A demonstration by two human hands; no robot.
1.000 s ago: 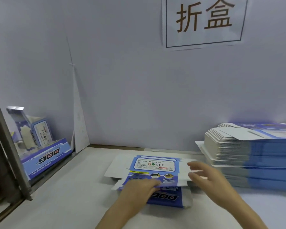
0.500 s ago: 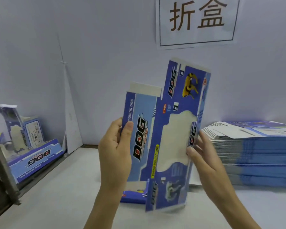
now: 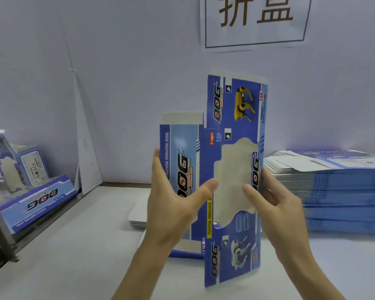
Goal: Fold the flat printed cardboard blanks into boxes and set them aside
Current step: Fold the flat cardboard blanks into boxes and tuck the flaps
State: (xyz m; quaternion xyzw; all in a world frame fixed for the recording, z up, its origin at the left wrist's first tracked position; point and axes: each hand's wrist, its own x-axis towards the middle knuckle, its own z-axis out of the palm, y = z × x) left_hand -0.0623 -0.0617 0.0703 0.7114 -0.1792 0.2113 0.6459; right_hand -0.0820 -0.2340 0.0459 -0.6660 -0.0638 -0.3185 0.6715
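Partly, the blank (image 3: 232, 167) hides left hand's (image 3: 171, 210) and right hand's (image 3: 278, 210) fingers.

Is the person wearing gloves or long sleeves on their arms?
No gloves. The left hand and the right hand are both bare, with no rings showing. The left forearm and the right forearm are bare too: no sleeves, watch or bracelet in view.

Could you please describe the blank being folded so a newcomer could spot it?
Beneath the wall sign, left of the stack of flat blanks, one blue blank is upright. Unlike those, it is held between the left hand and right hand.
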